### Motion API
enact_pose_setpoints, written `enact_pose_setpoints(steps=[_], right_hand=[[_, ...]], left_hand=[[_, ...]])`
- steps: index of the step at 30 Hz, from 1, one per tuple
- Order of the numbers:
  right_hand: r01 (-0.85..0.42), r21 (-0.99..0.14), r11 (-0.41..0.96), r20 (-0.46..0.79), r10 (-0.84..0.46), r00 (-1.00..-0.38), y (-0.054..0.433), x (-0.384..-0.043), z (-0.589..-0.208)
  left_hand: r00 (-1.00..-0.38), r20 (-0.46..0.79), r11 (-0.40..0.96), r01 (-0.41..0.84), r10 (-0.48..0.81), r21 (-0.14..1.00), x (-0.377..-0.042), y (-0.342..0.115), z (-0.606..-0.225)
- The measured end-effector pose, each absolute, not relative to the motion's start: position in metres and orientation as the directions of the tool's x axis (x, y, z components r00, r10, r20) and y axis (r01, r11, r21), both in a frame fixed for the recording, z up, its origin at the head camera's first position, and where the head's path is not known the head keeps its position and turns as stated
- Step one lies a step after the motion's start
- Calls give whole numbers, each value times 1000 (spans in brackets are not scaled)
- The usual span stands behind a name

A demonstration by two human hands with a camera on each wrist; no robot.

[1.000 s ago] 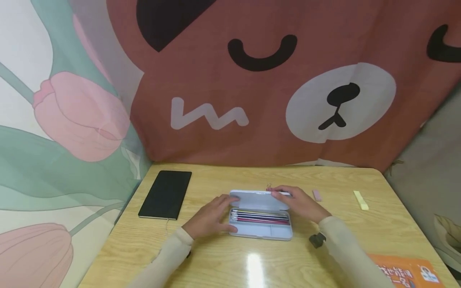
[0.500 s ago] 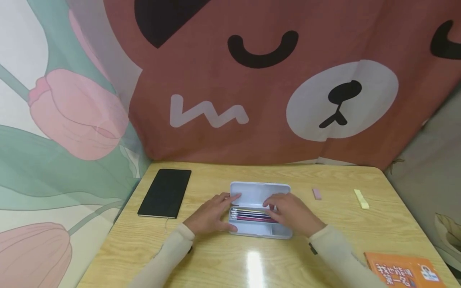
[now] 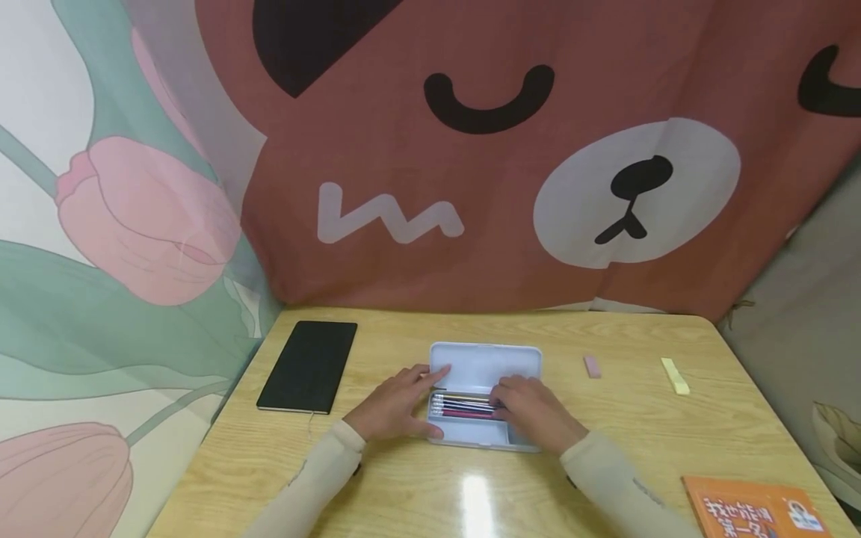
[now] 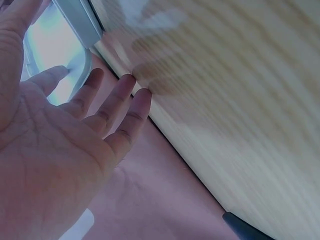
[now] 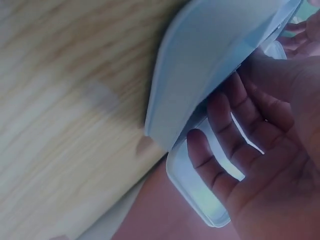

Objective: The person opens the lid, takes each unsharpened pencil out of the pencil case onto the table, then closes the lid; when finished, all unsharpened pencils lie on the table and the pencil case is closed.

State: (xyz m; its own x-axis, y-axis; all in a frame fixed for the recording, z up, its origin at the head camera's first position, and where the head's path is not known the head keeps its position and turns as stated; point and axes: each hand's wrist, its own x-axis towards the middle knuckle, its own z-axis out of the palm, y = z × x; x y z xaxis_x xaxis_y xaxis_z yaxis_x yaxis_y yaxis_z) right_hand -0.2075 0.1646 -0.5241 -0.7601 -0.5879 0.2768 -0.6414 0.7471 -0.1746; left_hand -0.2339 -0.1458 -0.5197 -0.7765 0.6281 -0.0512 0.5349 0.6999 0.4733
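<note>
A pale blue pencil case [image 3: 471, 431] lies on the table with its lid [image 3: 484, 364] raised at the back. Several pencils [image 3: 463, 406] lie side by side in its rear compartment. At the case's left end is my left hand [image 3: 392, 406], index finger touching the lid and thumb at the front corner. In the left wrist view its other fingers stretch out loosely. My right hand [image 3: 534, 412] reaches over the case's right half, fingers down at the pencils. The right wrist view shows its bent fingers beside the case wall [image 5: 200, 65]. Thumb and index tips are hidden there.
A black notebook [image 3: 308, 366] lies at the left of the wooden table [image 3: 403, 493]. To the right are a pink eraser [image 3: 592, 366] and a pale yellow strip [image 3: 675, 376]. An orange book [image 3: 753, 508] lies at the front right. A bear-print curtain [image 3: 471, 172] hangs behind.
My right hand has left the lid's upper edge and come down onto the pencils. The lid leans further back than before. My left hand has stayed at the case's left end.
</note>
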Motion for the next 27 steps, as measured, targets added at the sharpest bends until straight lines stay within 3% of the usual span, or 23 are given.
enact_pose_setpoints(steps=[13,21,27], right_hand=[[-589,-301,750,250,-534,-808,165,-207,-527],[-605,-251,755,365,-505,-782,181,-195,-520],[-607,-213,765,441,-479,-759,223,-186,-512]], left_hand=[[-768,-47,685,539,638,490,-235,-148,-523],[-768,-51,689,540,638,483,-236,-146,-523],[-771,-49,694,542,635,473,-235,-147,-521]])
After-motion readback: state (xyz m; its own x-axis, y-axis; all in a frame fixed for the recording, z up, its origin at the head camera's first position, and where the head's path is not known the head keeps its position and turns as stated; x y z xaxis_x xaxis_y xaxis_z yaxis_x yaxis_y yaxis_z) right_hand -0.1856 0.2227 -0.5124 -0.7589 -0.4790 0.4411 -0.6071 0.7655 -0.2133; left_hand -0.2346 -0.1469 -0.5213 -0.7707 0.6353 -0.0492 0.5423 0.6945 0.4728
